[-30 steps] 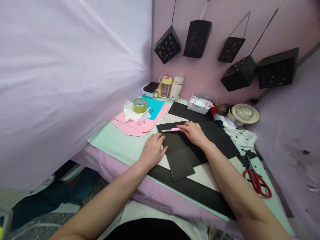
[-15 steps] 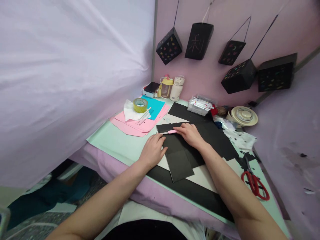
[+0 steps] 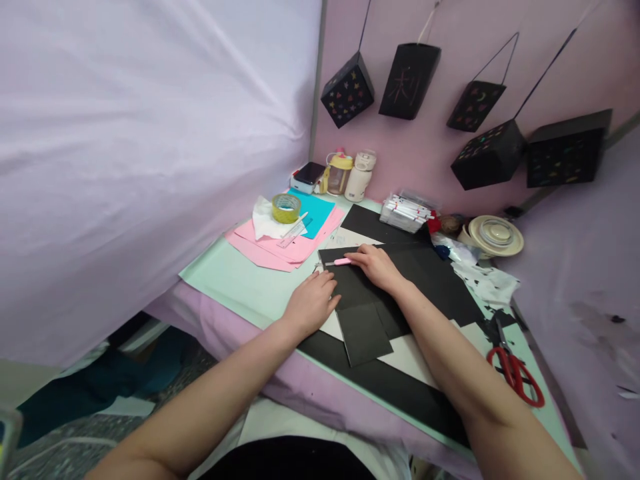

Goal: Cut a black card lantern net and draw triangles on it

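My right hand (image 3: 376, 268) is closed on a pink craft knife (image 3: 343, 261), its blade pointing left over the upper left end of a strip of black card (image 3: 364, 330). My left hand (image 3: 313, 301) lies palm down at the left edge of that card, fingers stretched out and fingertips touching it. The card has a crease across its middle and lies over larger black sheets (image 3: 427, 283) and white paper (image 3: 413, 360). Whether the blade touches the card I cannot tell.
Red-handled scissors (image 3: 515, 373) lie at the right among black scraps. Yellow tape (image 3: 286, 209) rests on pink paper (image 3: 260, 250) and tissue. Behind stand bottles (image 3: 358, 179) and a box of white pens (image 3: 406, 212). Black paper lanterns (image 3: 410, 81) hang above.
The view has swung slightly left. The black card's upper left end looks flatter around the knife, and my left hand stays at the card's left edge.
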`<state>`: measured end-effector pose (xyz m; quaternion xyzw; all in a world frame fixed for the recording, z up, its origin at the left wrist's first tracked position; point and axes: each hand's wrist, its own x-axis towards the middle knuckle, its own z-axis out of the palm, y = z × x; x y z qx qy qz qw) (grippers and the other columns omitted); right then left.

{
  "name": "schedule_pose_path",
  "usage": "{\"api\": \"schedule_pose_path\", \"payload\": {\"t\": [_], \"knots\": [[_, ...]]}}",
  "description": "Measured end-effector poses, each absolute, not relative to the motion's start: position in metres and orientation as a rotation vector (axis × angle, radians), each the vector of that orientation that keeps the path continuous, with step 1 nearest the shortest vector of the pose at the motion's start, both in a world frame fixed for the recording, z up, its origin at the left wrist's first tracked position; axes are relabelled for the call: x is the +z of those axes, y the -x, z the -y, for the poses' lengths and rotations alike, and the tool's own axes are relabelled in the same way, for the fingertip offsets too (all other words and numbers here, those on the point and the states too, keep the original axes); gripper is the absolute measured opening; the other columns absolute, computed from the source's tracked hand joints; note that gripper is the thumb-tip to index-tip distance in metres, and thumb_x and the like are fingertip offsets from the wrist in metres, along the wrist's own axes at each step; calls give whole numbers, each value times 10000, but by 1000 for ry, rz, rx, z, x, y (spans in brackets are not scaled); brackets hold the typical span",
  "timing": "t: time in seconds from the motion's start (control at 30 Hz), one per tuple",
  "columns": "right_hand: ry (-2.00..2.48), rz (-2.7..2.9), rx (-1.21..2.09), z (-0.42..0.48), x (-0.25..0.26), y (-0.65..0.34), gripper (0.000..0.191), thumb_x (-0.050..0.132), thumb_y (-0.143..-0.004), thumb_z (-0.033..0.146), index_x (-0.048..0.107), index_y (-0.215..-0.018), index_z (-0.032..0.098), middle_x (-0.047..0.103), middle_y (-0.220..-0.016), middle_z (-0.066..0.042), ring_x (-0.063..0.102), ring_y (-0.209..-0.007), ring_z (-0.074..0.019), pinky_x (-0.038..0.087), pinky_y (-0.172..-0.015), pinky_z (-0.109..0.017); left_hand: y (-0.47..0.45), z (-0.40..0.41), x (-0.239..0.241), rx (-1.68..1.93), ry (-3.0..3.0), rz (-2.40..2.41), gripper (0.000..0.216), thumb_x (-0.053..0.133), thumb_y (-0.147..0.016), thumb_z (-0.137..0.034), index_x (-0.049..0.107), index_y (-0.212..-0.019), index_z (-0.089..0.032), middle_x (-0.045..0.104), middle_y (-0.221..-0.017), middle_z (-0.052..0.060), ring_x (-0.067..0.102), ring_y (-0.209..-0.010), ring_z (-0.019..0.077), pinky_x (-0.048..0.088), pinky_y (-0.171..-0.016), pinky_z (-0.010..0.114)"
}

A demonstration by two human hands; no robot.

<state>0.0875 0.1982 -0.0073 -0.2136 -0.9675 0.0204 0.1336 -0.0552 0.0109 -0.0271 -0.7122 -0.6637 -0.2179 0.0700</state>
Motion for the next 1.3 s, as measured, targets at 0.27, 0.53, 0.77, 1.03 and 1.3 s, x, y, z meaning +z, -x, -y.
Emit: {"api": "schedule_pose_path", "payload": {"t": [0.27, 0.53, 0.77, 1.03, 1.3], "knots": [[734, 2727, 57, -213, -11, -93, 295, 486, -982, 318, 716, -1164, 287, 627, -934, -73, 552, -885, -221, 337, -735, -304, 54, -16, -26, -633, 2177, 2030, 254, 551, -927, -226, 651, -1130, -109, 633, -1296, 165, 575, -1242, 265, 415, -1101, 422], [986, 2282, 258, -217, 9, -120, 389, 392, -972, 369, 690, -1166, 212, 620, -950, -96, 561, -881, -237, 380, -726, -316, 55, -13, -27, -694, 2144, 2002, 226, 573, -914, -224, 653, -1103, -128, 641, -1285, 155, 586, -1228, 257, 422, -1100, 432], [1138, 2224, 993, -170, 18, -92, 402, 661, -723, 568, 656, -761, 168, 543, -603, 20, 485, -580, -146, 353, -559, -250, 55, -7, -26, -954, 2099, 1834, 184, 532, -931, -199, 645, -1065, -146, 638, -1278, 146, 599, -1198, 247, 437, -1091, 448], [1272, 2512, 784, -149, 13, -44, 334, 695, -693, 491, 607, -565, 196, 582, -549, -13, 531, -559, -159, 322, -505, -247, 54, -5, -18, -852, 2267, 1829, 181, 497, -941, -175, 678, -943, -184, 684, -1167, 91, 639, -1098, 217, 521, -996, 382], [1272, 2448, 735, -144, 9, -45, 149, 709, -696, 326, 673, -732, 187, 677, -689, -23, 604, -655, -172, 376, -561, -244, 55, -5, -18, -907, 2292, 1831, 149, 525, -924, -159, 671, -940, -180, 680, -1175, 85, 640, -1110, 210, 538, -965, 340]]}}
